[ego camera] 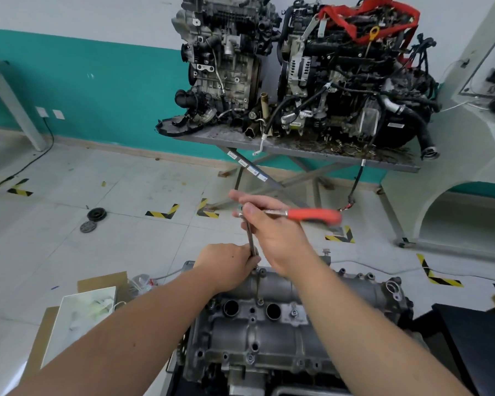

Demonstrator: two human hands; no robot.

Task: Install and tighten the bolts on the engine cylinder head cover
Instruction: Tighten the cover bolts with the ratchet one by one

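My right hand (272, 227) grips the head of the ratchet (312, 216), whose red handle sticks out to the right so I can swing it. My left hand (229, 265) pinches the low end of the long bar (250, 238) under it, I think to keep it straight on a bolt I cannot see. The bar comes down at the far edge of the gray cylinder head cover (269, 330), where another bolt (294, 312) sits near the round holes.
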